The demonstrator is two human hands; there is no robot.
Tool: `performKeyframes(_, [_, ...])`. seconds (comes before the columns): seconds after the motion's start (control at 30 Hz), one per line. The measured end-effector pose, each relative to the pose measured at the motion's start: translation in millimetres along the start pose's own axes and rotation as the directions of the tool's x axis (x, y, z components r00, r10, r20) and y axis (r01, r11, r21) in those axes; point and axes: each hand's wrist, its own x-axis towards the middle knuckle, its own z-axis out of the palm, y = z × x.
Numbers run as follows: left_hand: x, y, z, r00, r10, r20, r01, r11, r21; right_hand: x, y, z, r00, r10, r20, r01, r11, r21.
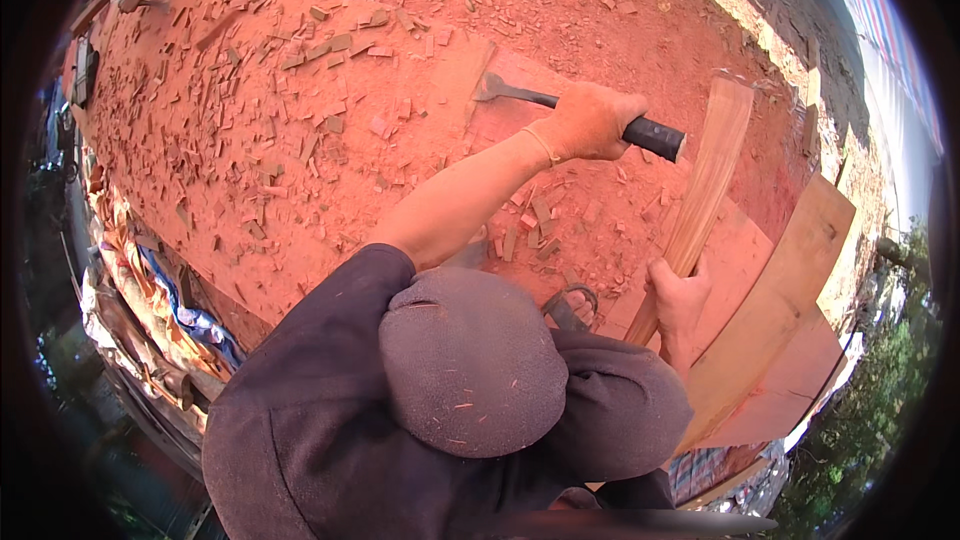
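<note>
The left hand [597, 122] is wrapped firmly around the black handle of a chisel [522, 93], its fingers curled shut on the grip. The chisel slants across the upper middle, its flared metal end to the left, at a pale edge of the reddish board [420, 60]; whether metal and wood touch, I cannot tell.

The right hand [682, 292] is closed around the lower part of a flat wooden stick [712, 165], below and to the right of the chisel. The stick's upper part stands just beside the butt of the chisel's handle, with a small gap between the 2.

Wood chips [340, 42] litter the board left of the chisel. Below the chisel are 2 dark-clothed knees [475, 360] and a sandalled foot [572, 308]. A broad brown plank [790, 280] lies well to the chisel's right, and crumpled cloth [150, 290] far to its lower left.
</note>
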Motion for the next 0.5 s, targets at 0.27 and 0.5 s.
performKeyframes(0.27, [-35, 39, 4, 0.99, 0.129, -0.048, -0.135, 0.98, -0.145, -33, 0, -87, 0.979, -0.107, -0.173, 0.146, 0.963, 0.227])
performKeyframes(0.5, [-43, 34, 13, 0.996, 0.087, 0.008, -0.086, 0.989, -0.124, -40, -17, -132, 0.948, -0.166, -0.272, 0.272, 0.867, 0.417])
